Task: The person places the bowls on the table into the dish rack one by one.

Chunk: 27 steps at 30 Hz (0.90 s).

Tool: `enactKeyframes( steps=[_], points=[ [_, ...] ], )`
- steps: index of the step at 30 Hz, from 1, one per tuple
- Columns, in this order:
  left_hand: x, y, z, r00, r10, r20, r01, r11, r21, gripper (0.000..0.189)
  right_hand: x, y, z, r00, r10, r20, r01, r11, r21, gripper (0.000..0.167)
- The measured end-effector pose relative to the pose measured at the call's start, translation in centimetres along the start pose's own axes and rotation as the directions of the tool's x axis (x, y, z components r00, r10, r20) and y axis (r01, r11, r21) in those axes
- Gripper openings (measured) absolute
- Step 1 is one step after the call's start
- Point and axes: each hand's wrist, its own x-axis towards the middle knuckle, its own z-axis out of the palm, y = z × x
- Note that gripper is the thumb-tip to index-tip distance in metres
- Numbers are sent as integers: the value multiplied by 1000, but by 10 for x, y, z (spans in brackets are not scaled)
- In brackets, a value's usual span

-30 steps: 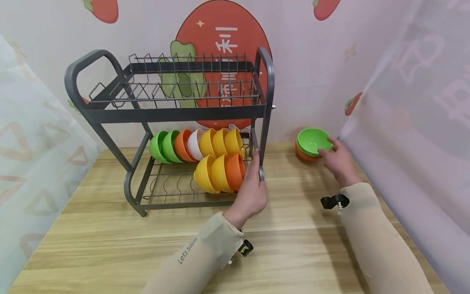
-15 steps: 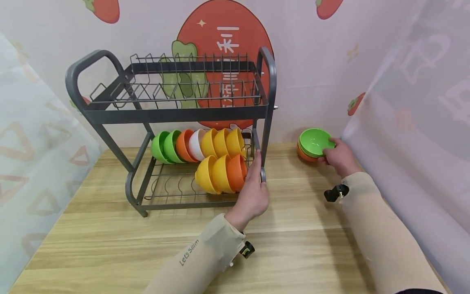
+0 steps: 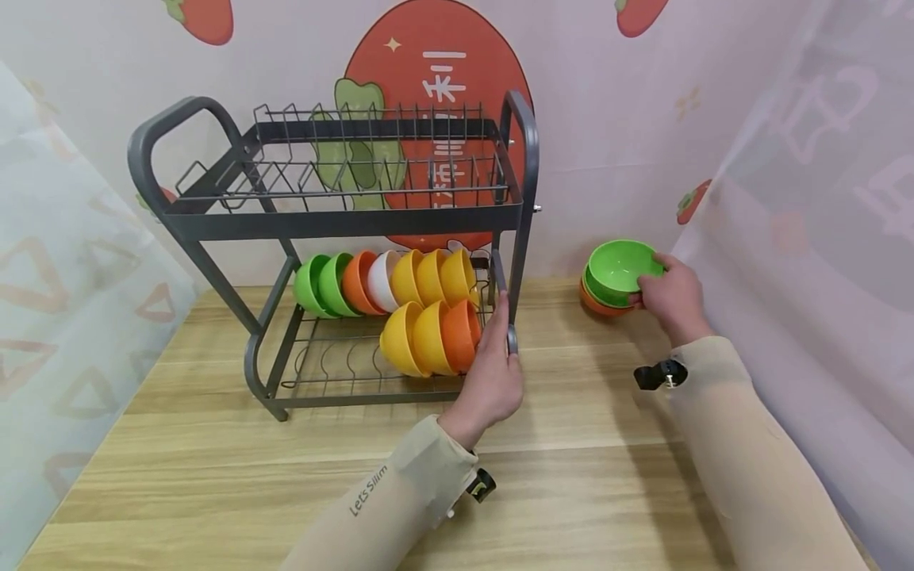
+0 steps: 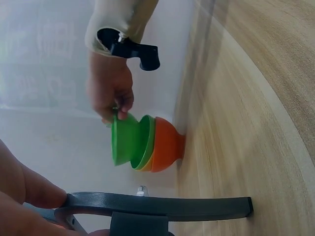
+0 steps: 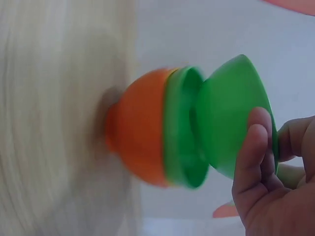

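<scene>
In the head view my right hand [image 3: 671,297] pinches the rim of a green bowl [image 3: 620,266]. That bowl [image 5: 231,118] is lifted and tilted over a nested stack, its base still close to the mouth of a second green bowl [image 5: 184,128]. Below it sits an orange bowl [image 5: 140,128], with a thin yellow edge showing between them. My left hand [image 3: 489,381] grips the right side of the dark metal dish rack [image 3: 350,222]; part of its grip is hidden. On the lower tier, yellow bowls [image 3: 428,337] and an orange bowl [image 3: 459,337] stand on edge beside that hand.
Behind them on the lower tier are green bowls [image 3: 310,285], an orange bowl [image 3: 360,281], a white bowl [image 3: 382,279] and more yellow bowls [image 3: 428,276]. The rack stands on a wooden table [image 3: 214,476], with printed cloth [image 3: 593,103] behind and at both sides.
My right hand has closed on the top green bowl's rim and raised it slightly up and right from the stack. My left hand has stayed at the rack.
</scene>
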Motion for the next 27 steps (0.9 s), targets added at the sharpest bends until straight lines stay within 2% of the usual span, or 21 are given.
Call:
enactKeyframes(
  steps=[5, 10, 14, 18, 22, 27],
  points=[
    [1, 1, 0, 1000, 0, 5, 0, 1000, 1, 87, -21, -11, -4, 999, -1, 40, -5, 989, 148, 67],
    [-1, 4, -1, 999, -37, 21, 38, 998, -41, 92, -54, -23, -5, 991, -16, 132, -8, 983, 182, 63],
    [-8, 10, -3, 996, -76, 38, 78, 994, -74, 97, -86, -34, -4, 973, -70, 221, 22, 977, 213, 63],
    [-21, 20, -8, 998, -54, 17, 55, 996, -70, 96, -118, -42, 0, 941, -141, 308, 56, 961, 270, 63],
    [-34, 30, -19, 1000, -8, -11, 7, 998, -65, 94, -143, -45, 6, 915, -167, 366, 56, 954, 296, 61],
    [-45, 38, -34, 999, 34, 40, -30, 993, -111, 87, -163, -48, 11, 902, -176, 393, 57, 954, 295, 60]
  ],
)
